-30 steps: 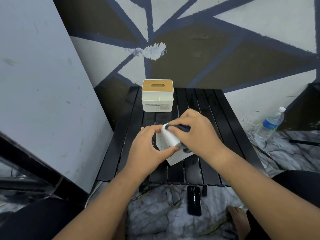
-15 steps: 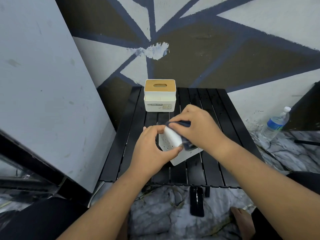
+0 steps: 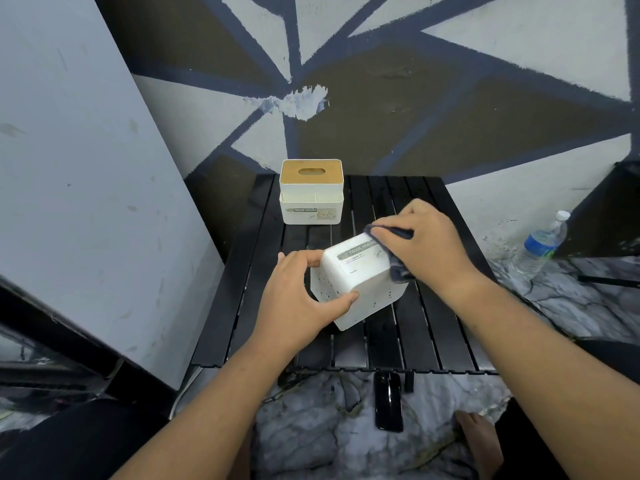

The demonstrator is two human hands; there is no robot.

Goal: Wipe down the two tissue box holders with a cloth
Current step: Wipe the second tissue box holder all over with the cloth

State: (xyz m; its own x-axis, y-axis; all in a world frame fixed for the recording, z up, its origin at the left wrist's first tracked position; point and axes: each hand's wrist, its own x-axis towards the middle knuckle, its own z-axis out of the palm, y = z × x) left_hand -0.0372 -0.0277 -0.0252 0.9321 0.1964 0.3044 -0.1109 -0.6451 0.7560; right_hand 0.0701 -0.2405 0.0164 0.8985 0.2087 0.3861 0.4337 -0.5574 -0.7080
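Head view, cloth (image 3: 400,271) mostly hidden, maybe bunched

Both bare forearms are stretched forward. The holder (image 3: 363,282) is clasped at its left corner by the left grip (image 3: 301,299), thumb on the near face. The cloth (image 3: 398,270) is held against the holder's right end by the right grip (image 3: 433,244), fingers curled.

Water bottle (image 3: 541,244), phone (image 3: 389,401) on floor.

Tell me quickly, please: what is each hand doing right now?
Left hand: closed, gripping the white tissue box holder.
Right hand: closed, holding the dark cloth against that holder.
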